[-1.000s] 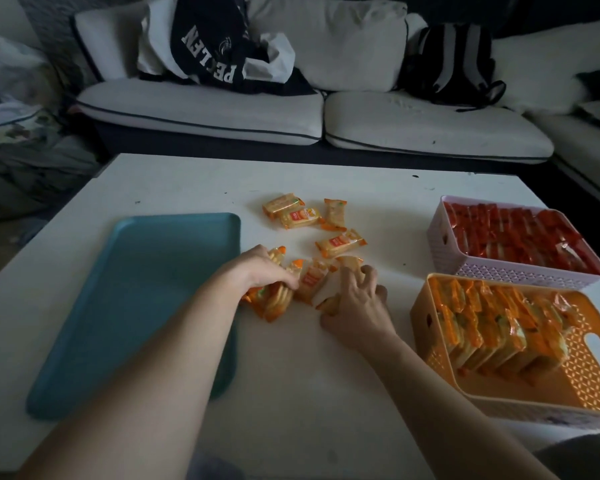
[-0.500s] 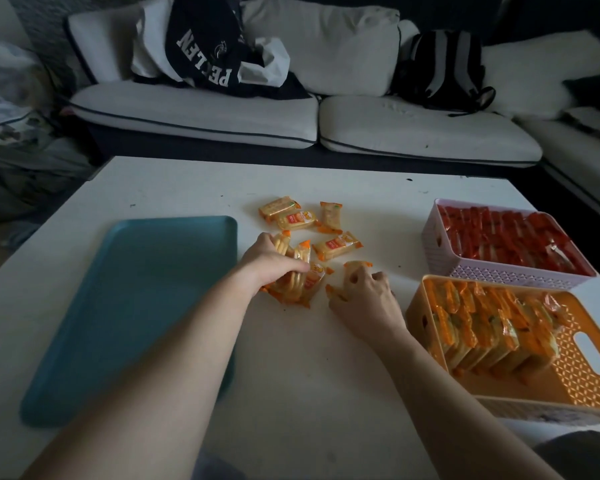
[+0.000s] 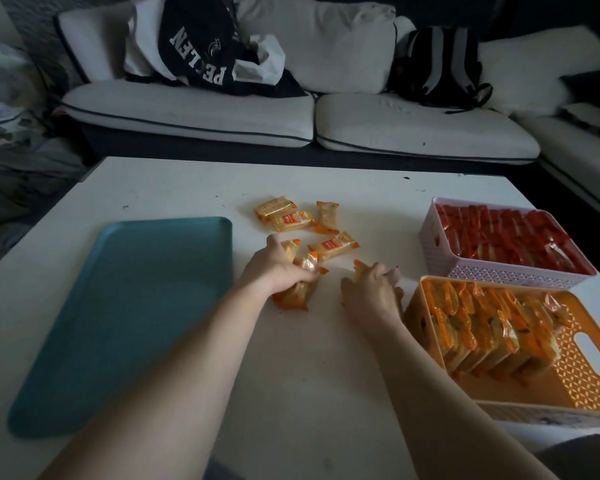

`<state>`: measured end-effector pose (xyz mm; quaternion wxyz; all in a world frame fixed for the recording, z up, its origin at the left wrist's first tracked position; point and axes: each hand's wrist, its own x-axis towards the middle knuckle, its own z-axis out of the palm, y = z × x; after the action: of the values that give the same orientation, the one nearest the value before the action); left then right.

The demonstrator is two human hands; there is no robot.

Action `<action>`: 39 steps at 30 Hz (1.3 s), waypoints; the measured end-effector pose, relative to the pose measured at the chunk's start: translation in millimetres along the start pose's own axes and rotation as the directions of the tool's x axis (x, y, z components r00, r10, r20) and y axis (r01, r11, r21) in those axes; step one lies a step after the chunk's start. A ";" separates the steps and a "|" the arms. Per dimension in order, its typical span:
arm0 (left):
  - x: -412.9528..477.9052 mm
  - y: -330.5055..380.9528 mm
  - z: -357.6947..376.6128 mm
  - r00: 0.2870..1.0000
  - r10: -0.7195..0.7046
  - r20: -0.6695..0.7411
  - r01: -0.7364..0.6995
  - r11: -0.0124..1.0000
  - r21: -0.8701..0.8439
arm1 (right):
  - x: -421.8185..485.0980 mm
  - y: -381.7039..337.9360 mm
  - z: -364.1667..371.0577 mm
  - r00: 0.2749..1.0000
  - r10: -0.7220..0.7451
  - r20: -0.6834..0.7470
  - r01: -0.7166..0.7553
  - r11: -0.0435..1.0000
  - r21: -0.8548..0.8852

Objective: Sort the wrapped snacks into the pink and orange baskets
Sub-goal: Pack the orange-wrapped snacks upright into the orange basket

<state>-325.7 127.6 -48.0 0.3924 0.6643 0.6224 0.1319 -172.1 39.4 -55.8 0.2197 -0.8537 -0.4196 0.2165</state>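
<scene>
Several orange-wrapped snacks (image 3: 333, 244) lie loose on the white table (image 3: 291, 393). My left hand (image 3: 278, 268) grips a bunch of them (image 3: 297, 294) against the tabletop. My right hand (image 3: 373, 289) holds more of these orange snacks (image 3: 359, 266), just left of the orange basket (image 3: 593, 386), which is packed with a row of orange snacks. Behind it stands the pink basket (image 3: 440, 251), filled with red-wrapped snacks (image 3: 506, 233).
A teal tray (image 3: 118, 317) lies flat on the table's left half. A white sofa (image 3: 291, 112) with a dark garment and a black backpack (image 3: 440, 64) runs along the far side of the table.
My right hand has slid right with its snacks to the orange basket's edge. My left hand has gathered its bunch tighter and shifted slightly right.
</scene>
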 end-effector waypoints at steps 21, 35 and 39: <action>7.0 -9.7 -9.7 0.995 -0.097 0.028 0.098 0.994 -0.040 | 58.4 -38.8 -10.2 0.931 -0.309 0.196 0.364 0.742 -0.562; -30.6 -25.4 4.9 0.972 -0.193 0.138 0.236 0.826 -0.511 | -6.9 -29.2 -8.5 0.893 0.058 0.447 -0.274 0.857 0.436; -52.0 -16.5 4.9 0.958 -0.203 0.203 0.286 0.730 -0.621 | -4.7 -18.6 -4.6 0.893 0.045 0.449 -0.354 0.685 0.637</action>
<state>-344.3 76.1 -46.3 0.6474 0.4078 0.5958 0.2441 -183.6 45.0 -40.8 0.4125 -0.6832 -0.2427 0.5516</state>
